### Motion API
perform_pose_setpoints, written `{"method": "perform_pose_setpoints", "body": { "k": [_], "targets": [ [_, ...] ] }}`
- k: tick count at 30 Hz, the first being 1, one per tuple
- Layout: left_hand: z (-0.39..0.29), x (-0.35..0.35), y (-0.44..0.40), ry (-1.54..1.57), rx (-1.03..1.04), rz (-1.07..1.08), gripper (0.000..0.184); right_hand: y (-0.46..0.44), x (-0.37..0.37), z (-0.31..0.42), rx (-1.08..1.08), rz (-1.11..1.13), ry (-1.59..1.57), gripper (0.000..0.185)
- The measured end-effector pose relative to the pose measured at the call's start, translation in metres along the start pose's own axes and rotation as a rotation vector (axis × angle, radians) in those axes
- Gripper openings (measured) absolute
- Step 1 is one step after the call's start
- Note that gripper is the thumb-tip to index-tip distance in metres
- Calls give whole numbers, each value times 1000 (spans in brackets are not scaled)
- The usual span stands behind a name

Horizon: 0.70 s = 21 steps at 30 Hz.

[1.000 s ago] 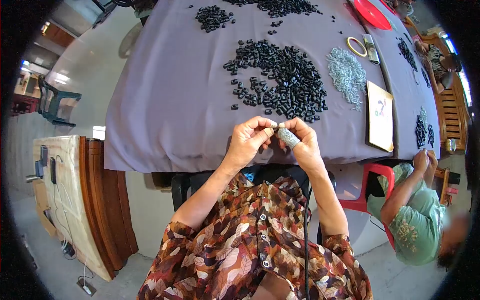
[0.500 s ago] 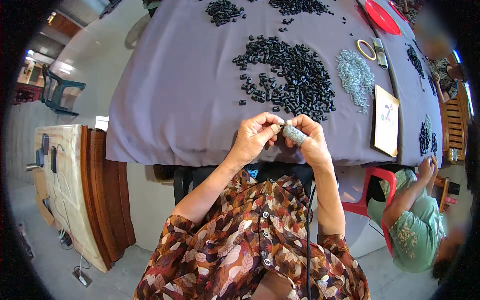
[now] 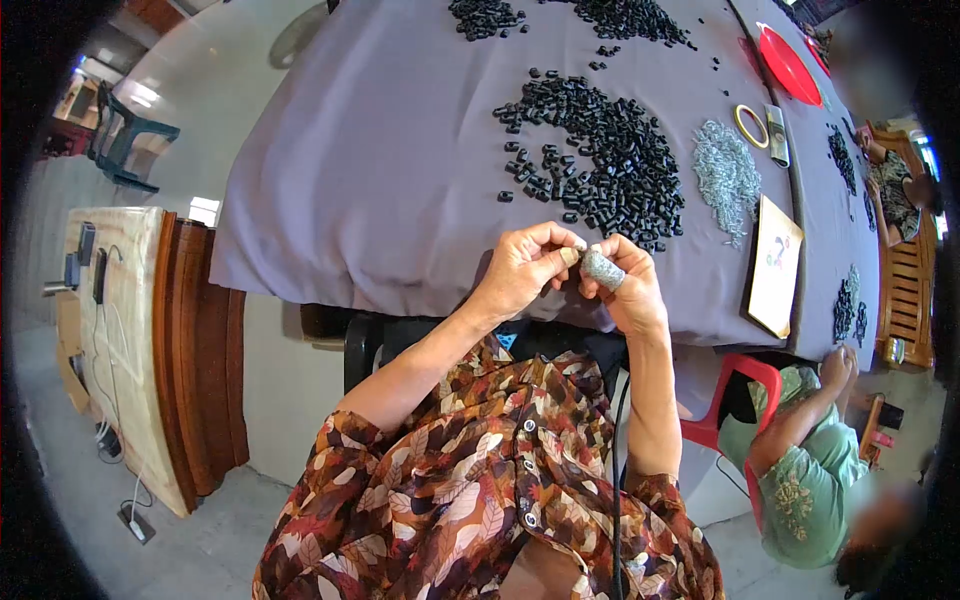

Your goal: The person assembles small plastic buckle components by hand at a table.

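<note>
My left hand (image 3: 531, 270) is closed in a pinch over the table's near edge. A tiny dark piece (image 3: 581, 253) shows at its fingertips, mostly hidden. Right beside it, my right hand (image 3: 632, 285) is closed too, its fingertips meeting those of the left; what it pinches is too small to make out. A grey speckled wrap (image 3: 603, 269) covers one digit of the right hand. Just beyond both hands spreads a pile of small black pieces (image 3: 630, 165). To the right of that lies a heap of small silvery metal pieces (image 3: 727, 175).
On the purple-grey tablecloth (image 3: 370, 150) are a yellow ring (image 3: 751, 126), a flat board (image 3: 775, 265) and a red tray (image 3: 789, 65). A person in green (image 3: 808, 490) sits at right on a red chair (image 3: 728, 400). A marble-topped cabinet (image 3: 125, 350) stands left.
The camera view has shifted and turned slightly, so the table contents sit farther right. My hands keep the same fingertip-to-fingertip pinch.
</note>
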<state>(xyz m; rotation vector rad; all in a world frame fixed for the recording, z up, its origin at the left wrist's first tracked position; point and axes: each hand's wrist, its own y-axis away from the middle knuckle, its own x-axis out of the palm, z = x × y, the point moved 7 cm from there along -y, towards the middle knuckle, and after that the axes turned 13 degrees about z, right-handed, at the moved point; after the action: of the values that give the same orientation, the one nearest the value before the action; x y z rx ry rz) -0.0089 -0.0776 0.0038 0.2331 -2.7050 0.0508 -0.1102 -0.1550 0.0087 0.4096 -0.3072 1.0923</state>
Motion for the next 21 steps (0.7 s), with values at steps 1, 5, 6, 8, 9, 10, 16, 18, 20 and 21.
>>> {"method": "perform_pose_setpoints", "body": {
  "k": [1,5,6,8,9,10,16,18,20,21],
  "targets": [
    [-2,1,0,5,13,1,10,0,-1,-2,10,-10,-28,9],
    [-7,1,1,-34,6,9,10,0,3,1,-7,0,-14,10],
    [-7,1,1,-25,9,13,9,0,4,1,-17,-6,15,10],
    [-7,1,1,-7,14,22,9,0,6,3,-37,-19,70,11],
    [-7,1,1,-5,2,17,8,0,5,3,-40,-22,88,11],
    [-7,1,1,-3,-10,13,6,-1,5,2,-43,-24,106,11],
    [-10,1,3,-35,12,25,4,0,5,0,-56,-71,161,12],
    [-9,0,2,-33,20,33,4,-1,5,1,-57,-72,169,13],
    [-8,0,2,0,31,44,4,-1,7,3,-53,-67,171,14],
    [-8,0,2,24,12,53,4,-1,8,4,-46,-76,175,15]
  ]
}}
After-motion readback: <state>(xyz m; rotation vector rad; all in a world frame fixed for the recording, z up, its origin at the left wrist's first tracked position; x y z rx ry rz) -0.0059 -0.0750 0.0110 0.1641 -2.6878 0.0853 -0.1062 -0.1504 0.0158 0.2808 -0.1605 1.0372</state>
